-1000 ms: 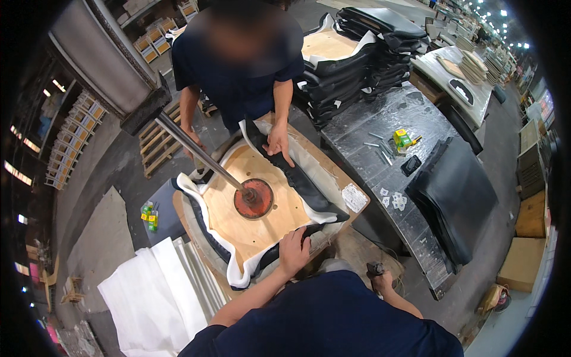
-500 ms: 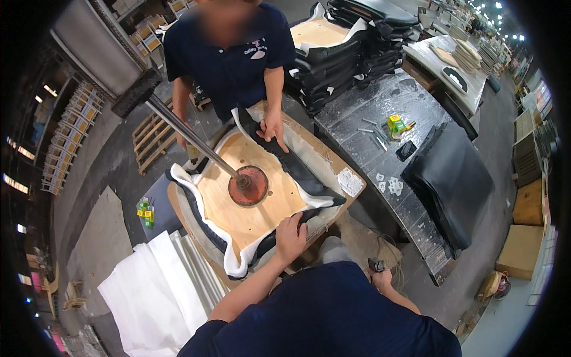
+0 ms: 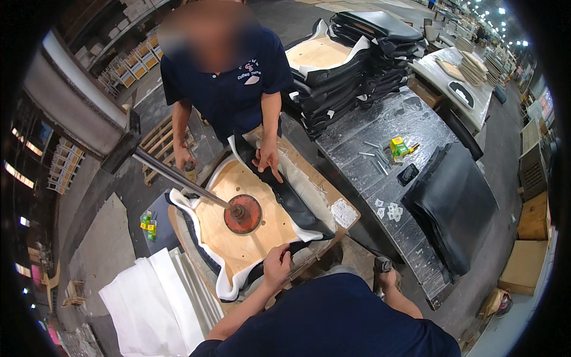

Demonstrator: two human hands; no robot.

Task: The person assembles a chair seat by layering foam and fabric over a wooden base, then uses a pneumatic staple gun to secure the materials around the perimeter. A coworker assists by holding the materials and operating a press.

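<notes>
A plywood seat panel (image 3: 223, 232) lies upside down on a padded stand, with a black cover (image 3: 297, 214) and white padding (image 3: 225, 279) folded up around its edges. A round red press foot (image 3: 242, 214) on a metal rod bears on the wood. At the near edge my left hand (image 3: 278, 269) has its fingers bent and closed on the black cover. My right hand (image 3: 388, 278), low at my right side, grips a dark tool that looks like a staple gun (image 3: 382, 265); its lower part is partly hidden.
Across the stand a person's hand (image 3: 269, 159) rests on the cover's far right side; their other hand (image 3: 184, 159) holds a tool. A metal-topped table (image 3: 363, 172) at right carries folded black sheets (image 3: 452, 202) and a stack of black covers (image 3: 339, 89). White sheets (image 3: 146, 303) lie at left.
My left hand has shifted left along the near edge, its fingers drawing in on the cover. My right hand still holds the tool at my side. The whole view has tilted slightly.
</notes>
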